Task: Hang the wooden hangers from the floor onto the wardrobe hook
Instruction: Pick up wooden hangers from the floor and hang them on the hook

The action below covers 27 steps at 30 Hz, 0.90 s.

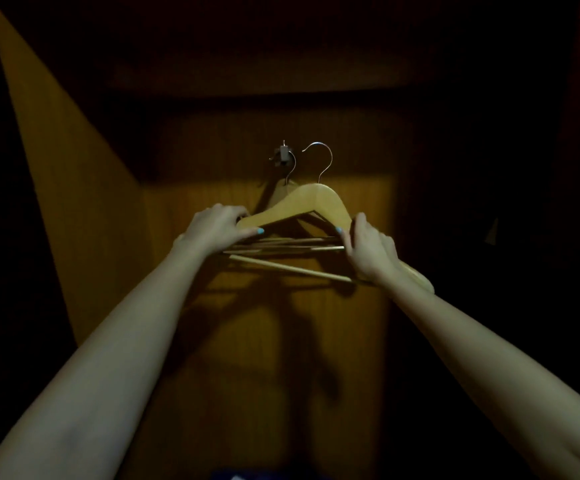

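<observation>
Rear hanger (279, 192) mostly behind front hanger (297, 204)

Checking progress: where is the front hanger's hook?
Head view, centre: the front hook is free, just right of the wardrobe hook; left hand and right hand grip its hanger.

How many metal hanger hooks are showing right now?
2 metal hooks. One rises free from the front hanger; the other is at the wardrobe hook. Extra bars below suggest more hangers, hooks hidden.
</observation>
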Each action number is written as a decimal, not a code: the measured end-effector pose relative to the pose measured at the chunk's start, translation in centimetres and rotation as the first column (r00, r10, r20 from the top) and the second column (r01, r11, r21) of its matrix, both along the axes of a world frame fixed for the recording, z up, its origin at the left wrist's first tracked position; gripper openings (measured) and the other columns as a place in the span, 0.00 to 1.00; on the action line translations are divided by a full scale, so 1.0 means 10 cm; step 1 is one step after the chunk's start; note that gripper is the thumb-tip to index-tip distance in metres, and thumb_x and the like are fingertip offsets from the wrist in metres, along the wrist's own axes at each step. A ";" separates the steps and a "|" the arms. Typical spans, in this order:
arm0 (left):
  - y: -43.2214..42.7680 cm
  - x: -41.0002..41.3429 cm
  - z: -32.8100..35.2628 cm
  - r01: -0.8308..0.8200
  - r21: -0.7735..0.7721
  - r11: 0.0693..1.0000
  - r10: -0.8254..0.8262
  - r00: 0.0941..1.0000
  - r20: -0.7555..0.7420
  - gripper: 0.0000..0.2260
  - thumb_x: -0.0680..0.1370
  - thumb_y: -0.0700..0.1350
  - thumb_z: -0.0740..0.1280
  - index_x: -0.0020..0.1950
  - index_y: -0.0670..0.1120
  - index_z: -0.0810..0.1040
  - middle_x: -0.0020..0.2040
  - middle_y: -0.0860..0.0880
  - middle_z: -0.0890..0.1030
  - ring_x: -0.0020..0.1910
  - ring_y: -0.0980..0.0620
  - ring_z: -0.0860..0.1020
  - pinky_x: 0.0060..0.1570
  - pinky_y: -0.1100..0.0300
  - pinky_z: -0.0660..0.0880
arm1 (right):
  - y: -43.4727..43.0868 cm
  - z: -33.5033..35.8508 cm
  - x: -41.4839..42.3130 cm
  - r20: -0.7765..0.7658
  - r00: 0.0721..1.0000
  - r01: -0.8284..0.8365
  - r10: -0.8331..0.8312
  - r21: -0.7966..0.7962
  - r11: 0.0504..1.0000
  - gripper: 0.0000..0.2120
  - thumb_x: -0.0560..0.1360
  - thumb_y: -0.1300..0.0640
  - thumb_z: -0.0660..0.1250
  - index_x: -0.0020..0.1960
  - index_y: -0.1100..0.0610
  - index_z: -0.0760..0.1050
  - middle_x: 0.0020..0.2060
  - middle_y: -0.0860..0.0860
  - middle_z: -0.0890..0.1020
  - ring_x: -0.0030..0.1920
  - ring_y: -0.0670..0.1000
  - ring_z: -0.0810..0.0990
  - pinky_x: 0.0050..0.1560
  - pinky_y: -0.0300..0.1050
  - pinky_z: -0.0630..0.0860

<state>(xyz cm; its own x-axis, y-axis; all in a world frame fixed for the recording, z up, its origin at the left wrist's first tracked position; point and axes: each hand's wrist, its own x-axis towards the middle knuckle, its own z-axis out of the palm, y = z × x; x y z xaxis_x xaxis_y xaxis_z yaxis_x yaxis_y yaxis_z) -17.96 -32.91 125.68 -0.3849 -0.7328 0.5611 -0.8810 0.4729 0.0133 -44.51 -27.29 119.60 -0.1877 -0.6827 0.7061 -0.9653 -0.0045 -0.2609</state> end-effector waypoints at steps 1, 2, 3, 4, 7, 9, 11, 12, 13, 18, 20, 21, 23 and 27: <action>-0.07 -0.02 0.03 -0.002 -0.019 1.000 0.002 1.000 -0.005 0.22 0.76 0.61 0.62 0.63 0.48 0.75 0.46 0.49 0.77 0.44 0.50 0.74 0.43 0.55 0.70 | -0.06 0.08 -0.01 -0.034 0.999 0.022 -0.022 -0.002 1.000 0.15 0.81 0.47 0.54 0.58 0.59 0.65 0.50 0.57 0.80 0.43 0.57 0.79 0.40 0.50 0.73; -0.14 -0.04 0.05 -0.011 -0.022 1.000 0.011 1.000 -0.008 0.22 0.77 0.61 0.62 0.64 0.48 0.75 0.47 0.48 0.78 0.46 0.48 0.75 0.44 0.55 0.70 | -0.12 0.16 -0.02 -0.071 0.997 0.040 -0.040 0.004 0.999 0.16 0.81 0.47 0.53 0.58 0.59 0.65 0.50 0.57 0.80 0.43 0.58 0.79 0.39 0.49 0.70; -0.21 -0.05 0.06 -0.022 -0.010 1.000 0.022 1.000 -0.014 0.22 0.77 0.60 0.62 0.65 0.48 0.74 0.51 0.46 0.79 0.49 0.46 0.76 0.45 0.54 0.69 | -0.17 0.23 -0.01 -0.099 0.994 0.050 -0.047 0.020 0.999 0.16 0.82 0.46 0.53 0.58 0.59 0.65 0.50 0.57 0.80 0.41 0.57 0.77 0.38 0.48 0.68; -0.28 -0.05 0.07 -0.030 0.013 0.999 0.030 0.999 -0.028 0.22 0.77 0.59 0.62 0.66 0.48 0.73 0.55 0.45 0.79 0.52 0.45 0.76 0.46 0.54 0.69 | -0.23 0.30 0.00 -0.117 0.992 0.051 -0.046 0.037 0.998 0.16 0.82 0.46 0.52 0.58 0.59 0.65 0.50 0.57 0.80 0.40 0.56 0.75 0.38 0.47 0.67; -0.51 -0.03 0.04 -0.006 0.066 0.998 0.013 0.995 -0.103 0.21 0.78 0.56 0.63 0.68 0.50 0.71 0.57 0.46 0.79 0.47 0.48 0.75 0.41 0.56 0.68 | -0.45 0.42 0.02 -0.133 0.990 0.057 -0.049 0.054 0.997 0.16 0.82 0.46 0.52 0.58 0.59 0.65 0.49 0.56 0.79 0.38 0.54 0.71 0.38 0.47 0.66; -0.64 -0.02 0.01 0.020 0.080 0.997 -0.009 0.991 -0.135 0.19 0.78 0.55 0.63 0.68 0.52 0.70 0.55 0.46 0.79 0.43 0.51 0.73 0.38 0.57 0.67 | -0.60 0.44 0.03 -0.136 0.990 0.050 -0.041 0.061 0.997 0.15 0.81 0.47 0.53 0.59 0.58 0.64 0.50 0.56 0.79 0.39 0.53 0.74 0.37 0.46 0.68; -0.75 0.00 -0.04 0.028 0.051 0.998 -0.020 0.988 -0.152 0.19 0.78 0.55 0.63 0.67 0.52 0.70 0.55 0.47 0.79 0.44 0.50 0.74 0.39 0.56 0.68 | -0.73 0.42 0.03 -0.140 0.990 0.033 -0.024 0.062 0.998 0.15 0.81 0.47 0.53 0.59 0.57 0.64 0.50 0.56 0.78 0.40 0.53 0.75 0.37 0.46 0.70; -0.79 0.01 -0.08 0.029 0.030 0.999 -0.024 0.988 -0.152 0.18 0.78 0.56 0.63 0.66 0.52 0.71 0.55 0.47 0.80 0.46 0.48 0.76 0.41 0.55 0.69 | -0.77 0.39 0.02 -0.149 0.988 0.033 -0.025 0.054 0.998 0.14 0.81 0.47 0.53 0.58 0.57 0.65 0.50 0.56 0.78 0.39 0.53 0.74 0.36 0.46 0.69; -0.82 0.00 -0.11 0.029 0.009 1.000 -0.027 0.989 -0.148 0.18 0.78 0.56 0.63 0.66 0.51 0.71 0.56 0.46 0.80 0.49 0.46 0.77 0.42 0.55 0.70 | -0.81 0.37 0.01 -0.158 0.987 0.037 -0.029 0.047 0.998 0.14 0.81 0.47 0.53 0.57 0.57 0.66 0.49 0.56 0.78 0.38 0.53 0.72 0.36 0.46 0.67; -0.85 -0.01 -0.39 0.032 -0.036 0.999 -0.037 0.989 -0.144 0.21 0.79 0.54 0.61 0.72 0.54 0.66 0.65 0.47 0.76 0.61 0.44 0.75 0.52 0.50 0.73 | -0.98 0.27 -0.01 -0.166 0.986 0.010 -0.002 0.049 0.999 0.13 0.81 0.47 0.55 0.57 0.56 0.68 0.49 0.54 0.77 0.41 0.52 0.75 0.37 0.45 0.71; -0.87 -0.01 -0.46 0.002 -0.051 0.999 -0.010 0.986 -0.166 0.21 0.80 0.54 0.60 0.72 0.53 0.66 0.65 0.47 0.76 0.61 0.45 0.75 0.52 0.51 0.74 | -1.04 0.26 0.00 -0.147 0.989 0.009 0.001 0.068 0.998 0.13 0.80 0.47 0.56 0.57 0.55 0.69 0.48 0.54 0.77 0.42 0.52 0.75 0.38 0.45 0.72; -0.88 -0.01 -0.47 -0.011 -0.060 0.998 0.000 0.984 -0.178 0.21 0.80 0.54 0.60 0.72 0.52 0.66 0.65 0.47 0.76 0.61 0.45 0.75 0.52 0.51 0.74 | -1.06 0.25 0.01 -0.146 0.989 0.015 -0.005 0.068 0.998 0.13 0.80 0.47 0.56 0.58 0.55 0.70 0.48 0.54 0.77 0.43 0.52 0.75 0.39 0.45 0.72; -0.92 -0.01 -0.47 -0.016 -0.049 0.999 0.006 0.981 -0.195 0.21 0.80 0.53 0.60 0.73 0.52 0.65 0.68 0.48 0.73 0.63 0.45 0.73 0.54 0.50 0.73 | -1.10 0.25 0.02 -0.158 0.987 0.038 -0.029 0.053 0.998 0.14 0.80 0.46 0.56 0.58 0.54 0.70 0.48 0.54 0.77 0.45 0.52 0.74 0.39 0.46 0.71; -0.95 -0.05 -0.46 -0.029 0.027 0.999 0.034 0.975 -0.219 0.21 0.80 0.54 0.60 0.72 0.51 0.66 0.66 0.47 0.75 0.63 0.44 0.74 0.54 0.49 0.73 | -1.16 0.19 0.04 -0.132 0.990 0.058 -0.056 0.015 0.998 0.15 0.80 0.46 0.56 0.61 0.54 0.70 0.50 0.55 0.77 0.50 0.54 0.74 0.42 0.46 0.71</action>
<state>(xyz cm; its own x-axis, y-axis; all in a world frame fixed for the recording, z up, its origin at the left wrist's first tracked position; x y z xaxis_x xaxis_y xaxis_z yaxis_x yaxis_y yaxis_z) -18.50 -42.44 121.08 -0.2305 -0.7566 0.6119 -0.8699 0.4420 0.2189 -44.10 -38.91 121.54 -0.1336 -0.6871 0.7142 -0.9897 0.0555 -0.1317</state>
